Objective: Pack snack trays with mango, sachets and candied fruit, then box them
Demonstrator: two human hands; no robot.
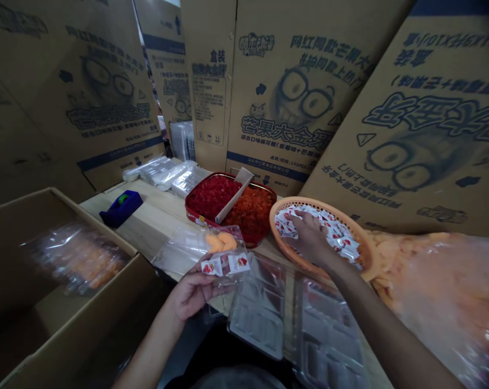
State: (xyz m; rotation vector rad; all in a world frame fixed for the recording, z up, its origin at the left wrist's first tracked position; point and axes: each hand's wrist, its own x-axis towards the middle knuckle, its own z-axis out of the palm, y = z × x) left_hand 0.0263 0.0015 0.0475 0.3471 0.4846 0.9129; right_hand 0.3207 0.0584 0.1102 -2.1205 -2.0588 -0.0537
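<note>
Meanwhile, a clear plastic bag (187,251) is held low over the wooden table (147,216) by the left hand (193,294), its fingers curled narrowly around the bag's lower part. Two orange slices (218,242) are seen in the bag, and two small red-and-white sachets (223,265) are gathered just below them, seemingly inside the film, though this cannot be told for certain.

The right hand (309,237) is pressed down onto a heap of white sachets (337,237) in an orange plastic basket (363,243). Its fingers are spread slightly and partly sunk among the packets; whether any sachet is gripped cannot be told.

Beyond the bag, a red tin tray (199,216) is placed beside the basket, with red diced fruit (212,197) and orange diced fruit (248,213) separated by a cardboard divider (234,194). Two clear blister trays (258,308) (325,329) are laid at the table's near edge, below the hands. A large bag of orange slices (430,292) is propped to the right of the basket. On the left, a filled bag (80,259) is lying in an open cardboard box (58,270). A blue tape dispenser (120,208) and stacked clear packs (159,170) are set farther along, before tall printed cartons (301,92).
</note>
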